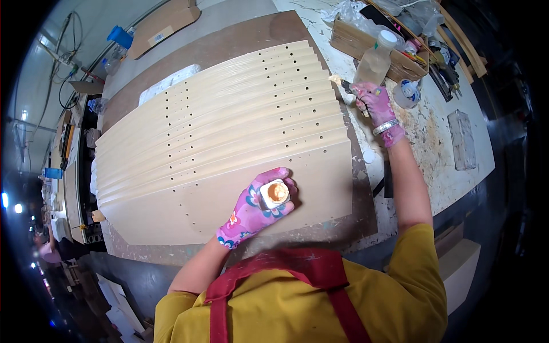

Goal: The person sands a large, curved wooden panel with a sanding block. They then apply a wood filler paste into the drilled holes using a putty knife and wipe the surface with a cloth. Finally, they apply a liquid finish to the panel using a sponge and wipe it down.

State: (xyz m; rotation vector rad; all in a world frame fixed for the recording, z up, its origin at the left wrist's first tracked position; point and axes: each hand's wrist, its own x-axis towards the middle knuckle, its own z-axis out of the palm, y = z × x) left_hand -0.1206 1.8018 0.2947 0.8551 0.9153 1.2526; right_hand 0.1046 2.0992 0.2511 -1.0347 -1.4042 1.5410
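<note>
My left hand [257,200], in a pink floral glove, is closed around a small white square-sided jar [266,198]. Its mouth faces up and shows a light brown inside. The jar is above the nearest of several overlapping pale wooden panels [229,123] with drilled holes. Off to the right, my right hand [373,102], gloved alike and with a bracelet at the wrist, grips a small dark tool [346,87]; the fingers partly hide it, so its kind is unclear. A beige paste-like clump [335,79] is at its tip. Close by stands a translucent white-capped bottle [374,62].
A cardboard box [354,43] of plastic wrap and tools sits at the back right, near a white tub [406,94]. A greyish block [461,140] lies on the stained right-hand tabletop. Flat cardboard [163,28] is at the far left. Another person [48,251] is at the left edge.
</note>
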